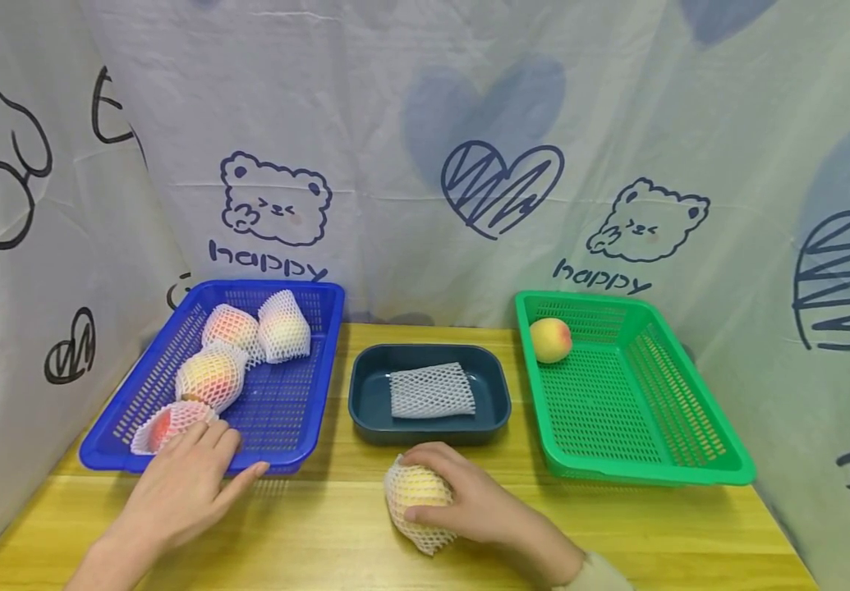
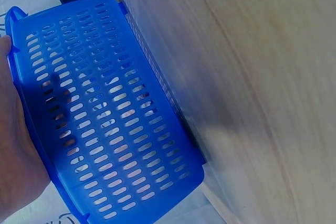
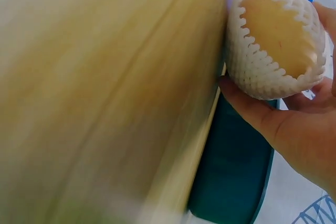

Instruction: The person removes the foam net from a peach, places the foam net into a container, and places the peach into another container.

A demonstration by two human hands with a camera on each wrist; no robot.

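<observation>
My right hand [image 1: 480, 501] holds a peach [image 1: 419, 497] in a white foam net over the table, fingers and thumb around its side. In the right wrist view, bare yellow skin of that peach [image 3: 278, 35] shows through the open end of the foam net [image 3: 252, 66]. My left hand [image 1: 186, 480] lies over the front rim of the blue basket [image 1: 247, 283]. Its thumb extends along the rim, and its fingers reach down by the nearest netted peach [image 1: 166, 431], fingertips hidden. Several netted peaches [image 1: 210, 377] lie in this basket.
Between the baskets stands a dark blue-green tray [image 1: 428, 428] with a flat, empty foam net [image 1: 432, 391] in it. To the right, a green basket [image 1: 639, 472] holds one bare peach [image 1: 550, 340] at its back left. A printed cloth [image 1: 395, 164] hangs behind.
</observation>
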